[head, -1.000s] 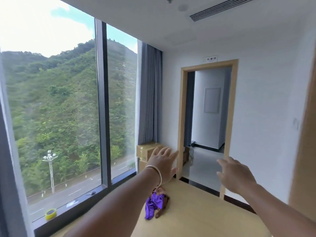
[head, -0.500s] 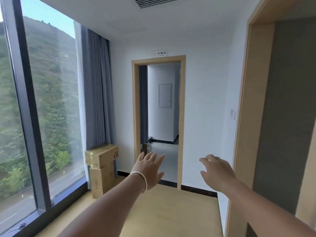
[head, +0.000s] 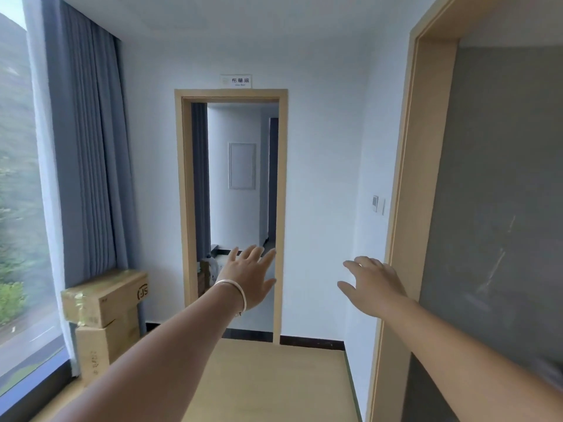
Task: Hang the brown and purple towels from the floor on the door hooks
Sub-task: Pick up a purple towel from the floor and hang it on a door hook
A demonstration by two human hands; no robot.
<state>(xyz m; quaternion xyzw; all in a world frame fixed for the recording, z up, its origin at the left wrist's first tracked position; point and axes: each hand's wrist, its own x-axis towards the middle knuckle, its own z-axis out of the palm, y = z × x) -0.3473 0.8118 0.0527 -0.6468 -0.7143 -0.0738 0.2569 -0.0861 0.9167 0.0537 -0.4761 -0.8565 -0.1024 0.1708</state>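
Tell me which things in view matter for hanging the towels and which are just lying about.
For the job: open left hand; open right hand; grey door in light wooden frame. No towels or hooks visible.

Lying about: two stacked cardboard boxes; grey-blue curtain.

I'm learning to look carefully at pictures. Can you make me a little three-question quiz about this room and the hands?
1. True or false: the left hand holds a towel.
2. Which wrist wears the bracelet? A) left B) right
3. Fill in: the cardboard boxes are stacked below the grey ____.

Key: 1. False; both it and the right hand are empty, fingers spread. 2. A. 3. Curtain.
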